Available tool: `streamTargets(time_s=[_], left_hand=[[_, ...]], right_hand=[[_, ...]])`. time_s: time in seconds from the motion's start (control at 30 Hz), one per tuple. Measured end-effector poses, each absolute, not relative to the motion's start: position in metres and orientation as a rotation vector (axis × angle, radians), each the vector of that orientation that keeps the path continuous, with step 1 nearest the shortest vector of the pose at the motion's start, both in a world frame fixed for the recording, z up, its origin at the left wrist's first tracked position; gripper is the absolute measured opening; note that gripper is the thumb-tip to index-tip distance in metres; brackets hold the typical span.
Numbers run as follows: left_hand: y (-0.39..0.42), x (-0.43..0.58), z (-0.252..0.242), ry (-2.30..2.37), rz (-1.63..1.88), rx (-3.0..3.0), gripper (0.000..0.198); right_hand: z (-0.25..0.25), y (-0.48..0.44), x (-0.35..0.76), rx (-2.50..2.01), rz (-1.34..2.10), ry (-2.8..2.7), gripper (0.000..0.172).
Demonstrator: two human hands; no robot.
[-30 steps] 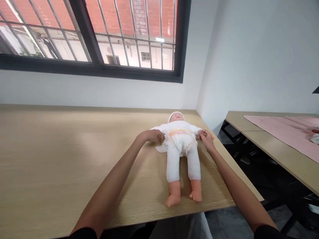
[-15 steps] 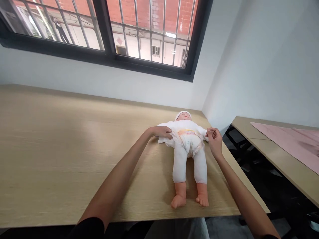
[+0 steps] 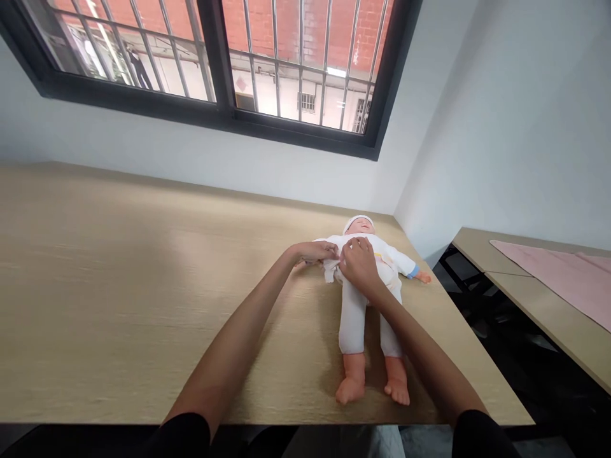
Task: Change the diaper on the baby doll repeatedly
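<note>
**A:** State the count.

**B:** One doll [image 3: 353,324], two tables, one pink cloth [image 3: 548,267], one window [image 3: 224,57] and two hands. The doll shows two bare feet, one cap [image 3: 352,221] and one blue cuff [image 3: 413,272].

**A:** Locate the doll.

**B:** From picture centre, at 4 to 5 o'clock. It lies face up on the near table [image 3: 143,286], head toward 12, feet toward 6. The far table [image 3: 563,312] is at 3 to 4 o'clock, the window at 11.

**A:** Report the hands.

**B:** The left hand [image 3: 317,252] has thumb and fingers pinched on the loose side of the diaper [image 3: 389,272]. The right hand [image 3: 360,264], at its 3 o'clock, lies across the doll's middle with fingers bent; its fingertips are partly hidden, so I cannot tell whether they grip. The two sets of fingertips nearly meet.

**A:** Materials and shapes?

**B:** Doll: smooth, rounded, orange-pink feet; white clothing on trunk and limbs. Diaper: thin, white, creased, with a yellow-orange marking. Near table: flat, pale wood grain, straight edges. Cloth: flat and matte. Window: dark straight-edged frame, slender metal bars behind the glass.
</note>
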State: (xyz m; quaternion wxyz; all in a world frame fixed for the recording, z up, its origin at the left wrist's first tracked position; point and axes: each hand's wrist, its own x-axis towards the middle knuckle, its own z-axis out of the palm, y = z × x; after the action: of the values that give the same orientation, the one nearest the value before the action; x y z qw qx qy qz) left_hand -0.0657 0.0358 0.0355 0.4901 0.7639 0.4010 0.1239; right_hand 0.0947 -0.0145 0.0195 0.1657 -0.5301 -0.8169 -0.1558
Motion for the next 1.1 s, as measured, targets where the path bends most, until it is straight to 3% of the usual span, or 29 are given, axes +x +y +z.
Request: streamTargets(time_s=[0.53,0.67,0.87,1.1], left_hand=[[0.027,-0.089,0.064,1.276,0.225,1.910,0.054],[0.028,-0.089,0.064,1.204,0.241,1.944,0.049],[0.017,-0.082,0.073,1.131,0.273,1.958,0.049],[0.021,-0.071,0.072,1.111,0.521,1.949,0.044]], right_hand=[[0.018,-0.005,0.103,-1.460,-0.296,-2.161,0.023],[0.023,-0.013,0.098,-1.344,-0.264,-2.358,0.014],[0.028,-0.022,0.096,-1.308,-0.131,-2.607,0.026],[0.065,-0.016,0.146,-1.258,0.063,-2.499,0.039]])
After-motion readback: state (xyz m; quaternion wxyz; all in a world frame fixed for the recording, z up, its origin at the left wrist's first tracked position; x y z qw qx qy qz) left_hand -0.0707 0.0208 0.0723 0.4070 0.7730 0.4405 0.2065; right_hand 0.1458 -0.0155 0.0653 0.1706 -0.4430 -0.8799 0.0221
